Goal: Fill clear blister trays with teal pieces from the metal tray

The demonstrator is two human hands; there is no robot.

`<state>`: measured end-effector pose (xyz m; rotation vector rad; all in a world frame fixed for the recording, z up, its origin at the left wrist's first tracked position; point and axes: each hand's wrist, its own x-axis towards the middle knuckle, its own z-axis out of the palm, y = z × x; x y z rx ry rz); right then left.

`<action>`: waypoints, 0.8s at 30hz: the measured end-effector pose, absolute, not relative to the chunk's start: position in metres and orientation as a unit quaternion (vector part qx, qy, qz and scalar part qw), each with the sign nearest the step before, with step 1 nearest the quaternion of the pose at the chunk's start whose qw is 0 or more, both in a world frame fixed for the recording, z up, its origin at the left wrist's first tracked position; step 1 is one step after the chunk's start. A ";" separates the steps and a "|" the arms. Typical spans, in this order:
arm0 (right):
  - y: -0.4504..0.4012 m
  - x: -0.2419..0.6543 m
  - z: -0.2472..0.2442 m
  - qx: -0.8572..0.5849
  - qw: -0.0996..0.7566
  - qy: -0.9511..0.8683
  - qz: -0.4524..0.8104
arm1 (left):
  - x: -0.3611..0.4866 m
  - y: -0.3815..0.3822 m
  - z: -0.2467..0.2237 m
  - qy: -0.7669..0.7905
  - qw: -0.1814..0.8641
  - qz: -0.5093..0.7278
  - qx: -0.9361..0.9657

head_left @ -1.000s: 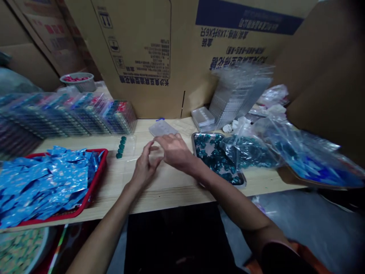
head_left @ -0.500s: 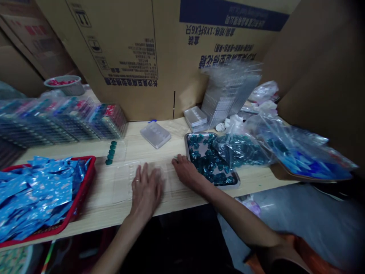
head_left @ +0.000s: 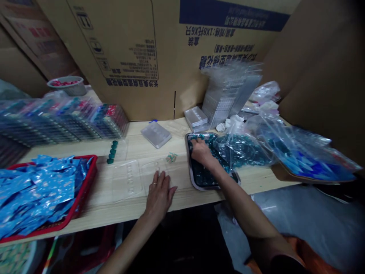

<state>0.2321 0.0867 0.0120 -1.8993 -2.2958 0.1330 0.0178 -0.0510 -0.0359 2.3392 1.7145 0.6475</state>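
Note:
My left hand (head_left: 159, 192) rests on the near edge of a clear plastic tray (head_left: 152, 166), fingers a little apart and nothing in them. A second clear plastic tray (head_left: 128, 179) lies just left of it. My right hand (head_left: 202, 151) is over the metal tray (head_left: 196, 186), its fingers bent down among small shiny teal pieces (head_left: 205, 175). What those fingers pinch, if anything, is hidden. Between my hands lies a small cluster of pale and green bits (head_left: 171, 157). A clear tray holding a row of teal pieces (head_left: 112, 152) sits further left.
At left are a red basket (head_left: 92, 167) of blue packets and stacked filled trays (head_left: 110, 121). A tall stack of clear trays (head_left: 222, 95) stands against the cardboard box (head_left: 128, 57). Plastic bags (head_left: 245, 146) crowd the right; the table's front edge is close.
My right hand has gone from the table beside the metal tray into its teal pieces, uncovering the pale and green cluster. My left hand has shifted right and slightly nearer, and is now still.

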 end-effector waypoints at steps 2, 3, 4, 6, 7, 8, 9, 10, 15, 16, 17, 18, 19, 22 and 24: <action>0.091 0.246 0.009 -0.661 0.051 -0.748 0.033 | 0.018 -0.054 -0.035 0.576 0.092 0.218 0.783; 0.092 0.250 0.008 -0.664 0.041 -0.746 0.033 | 0.018 -0.057 -0.034 0.575 0.092 0.220 0.783; 0.093 0.253 0.007 -0.663 0.037 -0.747 0.035 | 0.017 -0.060 -0.032 0.573 0.091 0.225 0.783; 0.093 0.254 0.009 -0.663 0.035 -0.747 0.036 | 0.013 -0.062 -0.027 0.567 0.084 0.247 0.781; 0.092 0.253 0.010 -0.667 0.035 -0.744 0.032 | 0.011 -0.059 -0.023 0.566 0.080 0.262 0.778; 0.091 0.249 0.012 -0.668 0.037 -0.743 0.026 | 0.009 -0.053 -0.018 0.565 0.079 0.275 0.774; 0.089 0.242 0.014 -0.660 0.038 -0.750 0.025 | 0.008 -0.044 -0.012 0.566 0.084 0.277 0.772; 0.087 0.234 0.016 -0.644 0.039 -0.763 0.029 | 0.008 -0.031 -0.005 0.575 0.091 0.264 0.769; 0.077 0.180 0.016 -0.561 0.028 -0.823 0.081 | 0.024 0.054 0.018 0.647 0.118 0.119 0.744; 0.076 0.172 0.015 -0.563 0.028 -0.822 0.083 | 0.028 0.068 0.020 0.649 0.122 0.112 0.743; 0.075 0.166 0.013 -0.565 0.029 -0.820 0.086 | 0.032 0.078 0.020 0.646 0.130 0.111 0.744; 0.075 0.162 0.011 -0.567 0.030 -0.818 0.090 | 0.034 0.086 0.020 0.643 0.139 0.111 0.745; 0.076 0.160 0.008 -0.571 0.032 -0.815 0.096 | 0.036 0.091 0.018 0.641 0.150 0.114 0.744; 0.083 0.162 0.001 -0.586 0.038 -0.800 0.123 | 0.038 0.095 0.009 0.639 0.187 0.140 0.733; 0.090 0.164 -0.004 -0.591 0.042 -0.792 0.147 | 0.037 0.094 0.002 0.639 0.217 0.173 0.717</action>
